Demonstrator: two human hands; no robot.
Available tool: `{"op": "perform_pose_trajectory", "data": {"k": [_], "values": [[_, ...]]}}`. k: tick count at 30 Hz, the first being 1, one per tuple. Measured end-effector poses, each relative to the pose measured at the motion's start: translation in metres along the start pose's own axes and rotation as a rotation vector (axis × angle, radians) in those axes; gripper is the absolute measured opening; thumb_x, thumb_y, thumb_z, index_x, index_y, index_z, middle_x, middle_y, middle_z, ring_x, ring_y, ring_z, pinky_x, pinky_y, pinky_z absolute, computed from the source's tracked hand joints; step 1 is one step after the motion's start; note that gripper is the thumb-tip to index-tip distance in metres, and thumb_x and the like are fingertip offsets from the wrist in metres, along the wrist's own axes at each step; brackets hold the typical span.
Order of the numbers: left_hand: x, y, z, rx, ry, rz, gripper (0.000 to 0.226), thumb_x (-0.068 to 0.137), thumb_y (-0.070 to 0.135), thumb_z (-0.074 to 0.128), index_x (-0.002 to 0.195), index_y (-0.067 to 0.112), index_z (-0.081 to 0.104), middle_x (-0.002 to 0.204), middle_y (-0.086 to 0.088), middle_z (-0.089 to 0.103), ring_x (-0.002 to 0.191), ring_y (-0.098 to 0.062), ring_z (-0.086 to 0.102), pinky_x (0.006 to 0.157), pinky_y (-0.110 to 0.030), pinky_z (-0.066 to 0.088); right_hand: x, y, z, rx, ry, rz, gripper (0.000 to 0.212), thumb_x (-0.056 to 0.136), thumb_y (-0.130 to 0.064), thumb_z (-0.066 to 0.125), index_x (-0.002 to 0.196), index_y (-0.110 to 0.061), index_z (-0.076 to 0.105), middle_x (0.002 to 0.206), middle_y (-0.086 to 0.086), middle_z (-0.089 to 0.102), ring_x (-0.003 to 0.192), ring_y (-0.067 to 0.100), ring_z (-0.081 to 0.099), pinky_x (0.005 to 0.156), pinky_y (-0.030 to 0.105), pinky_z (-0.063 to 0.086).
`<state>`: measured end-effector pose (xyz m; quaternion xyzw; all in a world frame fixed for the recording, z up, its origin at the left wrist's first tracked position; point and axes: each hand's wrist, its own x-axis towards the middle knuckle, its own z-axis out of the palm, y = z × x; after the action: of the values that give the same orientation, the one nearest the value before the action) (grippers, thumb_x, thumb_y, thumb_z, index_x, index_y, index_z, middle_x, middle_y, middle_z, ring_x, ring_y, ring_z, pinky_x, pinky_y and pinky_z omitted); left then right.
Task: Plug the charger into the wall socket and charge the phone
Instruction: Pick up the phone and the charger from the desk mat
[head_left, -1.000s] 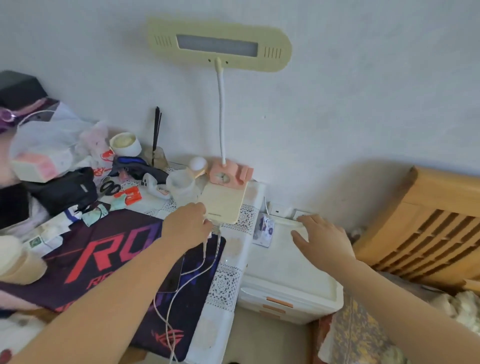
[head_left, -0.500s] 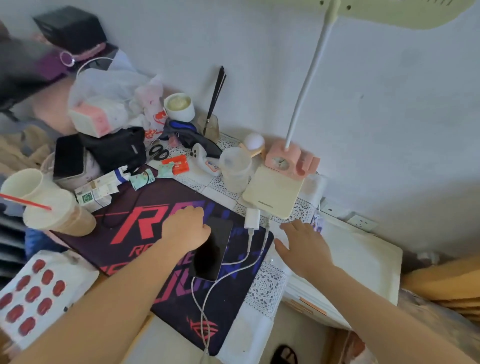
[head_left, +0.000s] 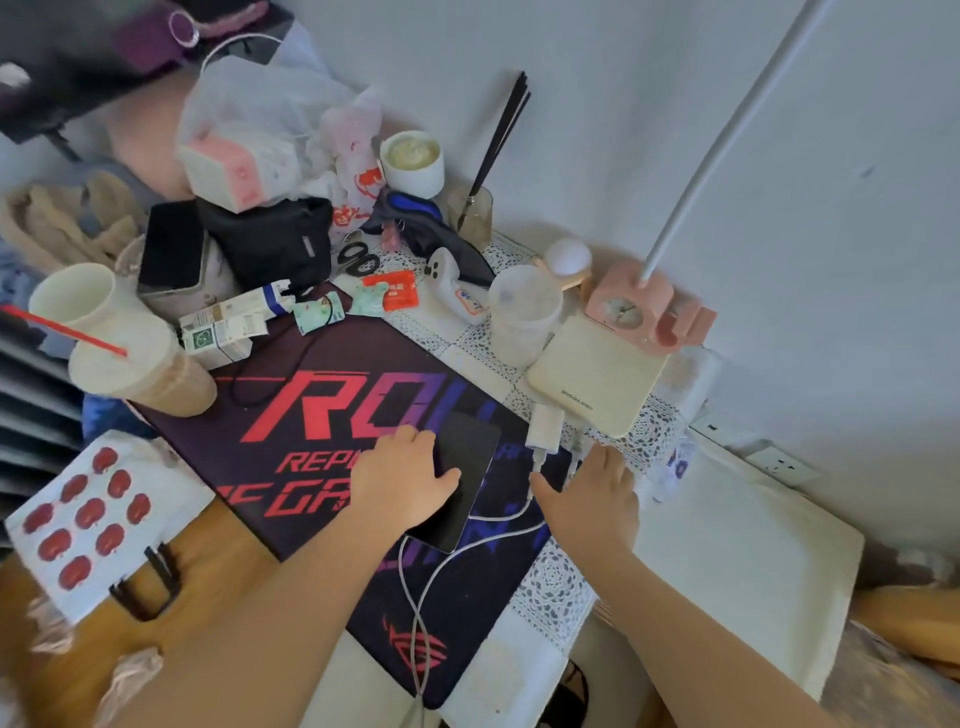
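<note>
Mat (head_left: 291, 415): large red-to-purple letters "RO", next letter cut off by phone (head_left: 460, 478); below, "REP" and "F GR", partly covered by left hand (head_left: 402, 483). Lamp base (head_left: 597, 374): small grey print along edge, too blurred to read. Carton (head_left: 223, 332): green mark, unreadable.

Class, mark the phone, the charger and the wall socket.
phone (head_left: 467, 457): head view, bare screen.
charger (head_left: 545, 427): head view, white body.
wall socket (head_left: 779, 464): head view, faceplate.
</note>
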<state>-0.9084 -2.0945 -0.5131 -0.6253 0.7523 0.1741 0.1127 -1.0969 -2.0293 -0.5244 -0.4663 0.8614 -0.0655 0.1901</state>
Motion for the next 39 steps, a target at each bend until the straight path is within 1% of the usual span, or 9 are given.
{"op": "perform_pose_trajectory", "data": {"k": [4,8,13,19,22,26,31,36,39], "values": [[0.001,0.002,0.017,0.04,0.112,0.0,0.071,0.081,0.068,0.046,0.128,0.016,0.05,0.132,-0.003,0.049,0.117,-0.027,0.051,0.091,-0.041,0.044,-0.001,-0.004,0.015,0.013,0.006,0.039,0.086,0.079,-0.064,0.051,0.136,-0.005,0.03,0.139,0.012,0.034,0.125,0.031,0.034,0.101,0.04,0.035],[0.003,0.002,0.024,0.021,0.171,-0.029,0.083,0.07,0.08,0.046,0.124,0.017,0.055,0.131,-0.001,0.051,0.118,-0.025,0.051,0.091,-0.04,0.043,0.002,-0.009,0.021,0.023,0.048,0.079,0.09,0.077,-0.068,0.049,0.137,-0.005,0.03,0.14,0.012,0.034,0.128,0.031,0.03,0.105,0.041,0.03],[0.001,0.006,0.032,-0.046,0.233,-0.076,0.091,0.063,0.084,0.048,0.126,0.018,0.055,0.135,0.001,0.049,0.123,-0.025,0.048,0.095,-0.042,0.043,0.005,-0.019,0.028,0.027,0.088,0.115,0.094,0.075,-0.072,0.047,0.138,-0.004,0.028,0.141,0.011,0.033,0.131,0.03,0.028,0.106,0.041,0.027],[-0.004,0.012,0.042,-0.257,0.202,-0.164,0.089,0.066,0.07,0.064,0.137,0.02,0.045,0.15,0.0,0.034,0.138,-0.023,0.028,0.103,-0.045,0.036,0.012,-0.028,0.032,0.133,0.117,0.192,0.09,0.08,-0.07,0.039,0.14,-0.004,0.027,0.144,0.011,0.029,0.134,0.029,0.023,0.109,0.043,0.022],[-0.005,0.015,0.044,-0.354,0.23,-0.202,0.086,0.065,0.063,0.071,0.136,0.02,0.048,0.148,0.0,0.035,0.138,-0.024,0.027,0.104,-0.046,0.035,0.015,-0.029,0.034,0.133,0.132,0.199,0.084,0.084,-0.066,0.037,0.14,-0.004,0.027,0.145,0.011,0.029,0.133,0.029,0.023,0.108,0.043,0.023],[-0.003,0.014,0.044,-0.445,0.236,-0.222,0.083,0.061,0.057,0.078,0.131,0.021,0.053,0.144,0.0,0.038,0.135,-0.027,0.028,0.106,-0.046,0.034,0.018,-0.028,0.034,0.162,0.146,0.18,0.071,0.087,-0.058,0.042,0.136,-0.007,0.036,0.144,0.011,0.033,0.132,0.03,0.026,0.107,0.044,0.025],[-0.001,0.02,0.043,-0.503,0.218,-0.284,0.082,0.058,0.055,0.08,0.129,0.025,0.052,0.133,0.0,0.043,0.123,-0.028,0.037,0.098,-0.043,0.036,0.02,-0.03,0.035,0.264,0.146,0.168,0.062,0.086,-0.05,0.051,0.13,-0.007,0.042,0.138,0.011,0.036,0.126,0.031,0.03,0.103,0.044,0.027],[-0.001,0.022,0.044,-0.522,0.189,-0.282,0.084,0.062,0.053,0.078,0.133,0.024,0.047,0.132,-0.002,0.046,0.121,-0.026,0.044,0.096,-0.044,0.04,0.022,-0.03,0.036,0.326,0.165,0.167,0.057,0.082,-0.044,0.06,0.123,-0.006,0.048,0.132,0.012,0.04,0.12,0.032,0.034,0.1,0.044,0.028],[-0.001,0.024,0.042,-0.572,0.199,-0.268,0.082,0.062,0.048,0.081,0.133,0.024,0.045,0.13,-0.001,0.044,0.119,-0.024,0.045,0.083,-0.041,0.045,0.021,-0.032,0.036,0.38,0.163,0.16,0.056,0.081,-0.04,0.063,0.122,-0.005,0.048,0.13,0.014,0.043,0.117,0.033,0.037,0.1,0.043,0.031]]}}
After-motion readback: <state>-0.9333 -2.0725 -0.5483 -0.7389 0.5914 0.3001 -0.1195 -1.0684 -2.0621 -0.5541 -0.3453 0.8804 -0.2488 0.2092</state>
